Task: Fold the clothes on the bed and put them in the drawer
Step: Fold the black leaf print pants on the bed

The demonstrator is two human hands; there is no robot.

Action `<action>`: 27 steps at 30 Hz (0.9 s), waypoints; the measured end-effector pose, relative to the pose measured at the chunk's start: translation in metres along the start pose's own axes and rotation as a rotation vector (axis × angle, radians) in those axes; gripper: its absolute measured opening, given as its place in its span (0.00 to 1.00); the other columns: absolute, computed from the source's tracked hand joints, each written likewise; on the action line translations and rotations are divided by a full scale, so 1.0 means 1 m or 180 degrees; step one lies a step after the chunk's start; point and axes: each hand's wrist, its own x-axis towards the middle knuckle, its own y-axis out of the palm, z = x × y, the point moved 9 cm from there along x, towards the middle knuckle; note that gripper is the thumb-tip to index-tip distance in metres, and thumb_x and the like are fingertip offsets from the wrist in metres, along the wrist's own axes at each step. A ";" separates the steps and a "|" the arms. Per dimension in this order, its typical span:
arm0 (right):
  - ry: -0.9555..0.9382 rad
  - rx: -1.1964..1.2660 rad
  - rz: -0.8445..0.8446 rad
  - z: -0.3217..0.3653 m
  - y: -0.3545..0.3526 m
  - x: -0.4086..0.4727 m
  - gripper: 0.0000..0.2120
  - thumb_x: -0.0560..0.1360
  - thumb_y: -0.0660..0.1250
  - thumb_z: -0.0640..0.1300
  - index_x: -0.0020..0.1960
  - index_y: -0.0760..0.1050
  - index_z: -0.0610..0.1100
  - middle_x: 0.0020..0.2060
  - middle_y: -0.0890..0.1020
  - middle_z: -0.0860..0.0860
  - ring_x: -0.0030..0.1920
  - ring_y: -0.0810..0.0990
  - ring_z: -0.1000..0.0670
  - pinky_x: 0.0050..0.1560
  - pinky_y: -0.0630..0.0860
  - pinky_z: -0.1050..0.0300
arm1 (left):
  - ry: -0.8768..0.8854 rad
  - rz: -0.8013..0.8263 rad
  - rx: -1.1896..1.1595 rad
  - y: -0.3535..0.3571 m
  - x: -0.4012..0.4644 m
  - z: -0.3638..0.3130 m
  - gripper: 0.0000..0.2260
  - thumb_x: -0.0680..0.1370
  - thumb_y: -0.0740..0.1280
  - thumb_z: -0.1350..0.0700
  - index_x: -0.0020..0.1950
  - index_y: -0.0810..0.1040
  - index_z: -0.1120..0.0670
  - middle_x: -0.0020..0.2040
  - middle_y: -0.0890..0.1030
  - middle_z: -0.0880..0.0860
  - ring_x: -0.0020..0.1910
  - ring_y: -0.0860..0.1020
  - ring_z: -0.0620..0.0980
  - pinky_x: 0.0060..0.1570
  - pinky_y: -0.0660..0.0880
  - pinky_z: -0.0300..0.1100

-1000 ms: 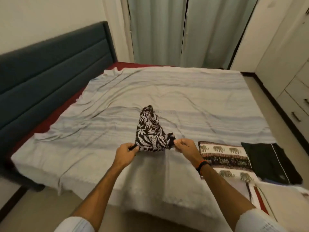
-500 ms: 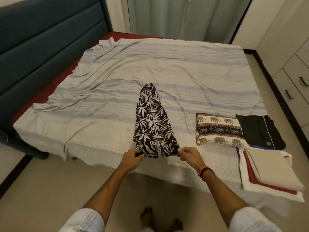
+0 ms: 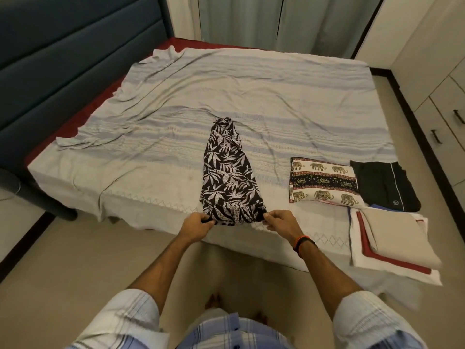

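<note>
**Laying the leaf-print garment flat for folding**

Stretching out along the bed (image 3: 276,102), the leaf-print garment (image 3: 230,172) now lies full length on the striped sheet (image 3: 176,96), its narrow end pointing toward the curtains (image 3: 251,18) and its wide hem at the near edge. A second ago it was bunched up and lifted between the hands; since then it has been drawn toward the person and let down, so that most of the cloth rests flat. The left hand (image 3: 195,226) pinches the hem's left corner and the right hand (image 3: 280,222) pinches the right corner, both with fingers curled on the fabric, pulling the hem taut between them.

By my reading this means the garment is spread and ready for its first fold, which has not yet been made. Nothing has gone to the drawers (image 3: 445,127), which stand shut at the right.

Counting what shows:
- One garment unfolded, the leaf-print one in hand.
- One folded elephant-print piece (image 3: 324,182), well to the right of it.
- One folded black piece (image 3: 382,185), just beside the elephant print.
- One stack of folded cloths (image 3: 392,243) at the near right corner: beige on top, then red and white layers, with a blue edge peeking out behind. How many pieces make up the stack I cannot tell.
- Two drawer handles are visible.
</note>
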 end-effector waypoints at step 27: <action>0.0459 0.0179 -0.0040 0.000 0.012 0.121 0.05 0.78 0.68 0.42 0.46 0.81 0.43 0.44 0.85 0.44 0.46 0.85 0.47 0.46 0.82 0.54 | -0.0670 0.0061 -0.1183 0.023 0.119 0.024 0.05 0.80 0.67 0.56 0.46 0.82 0.54 0.41 0.84 0.55 0.44 0.83 0.56 0.52 0.79 0.53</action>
